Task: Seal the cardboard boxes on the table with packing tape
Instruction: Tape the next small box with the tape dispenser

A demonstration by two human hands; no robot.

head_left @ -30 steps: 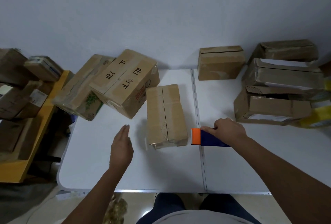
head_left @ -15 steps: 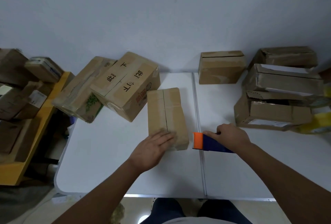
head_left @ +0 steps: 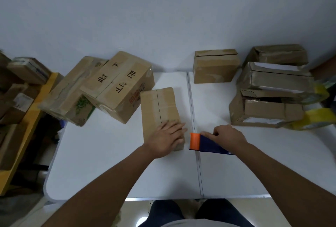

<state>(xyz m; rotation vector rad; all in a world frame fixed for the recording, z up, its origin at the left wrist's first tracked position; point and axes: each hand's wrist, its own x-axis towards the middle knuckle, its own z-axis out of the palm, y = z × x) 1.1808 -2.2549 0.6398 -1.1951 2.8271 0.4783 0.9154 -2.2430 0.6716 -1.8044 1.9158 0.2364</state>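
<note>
From the head view, the left hand lies flat with straight fingers on the near end of the narrow box, hiding that end. The right hand grips the tape dispenser just beside the box on the white table; its tape roll is hidden.

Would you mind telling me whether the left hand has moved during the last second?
Yes. The left hand has gone rightward, from bare tabletop left of the narrow box onto that box's near end, where it now rests flat.
</note>
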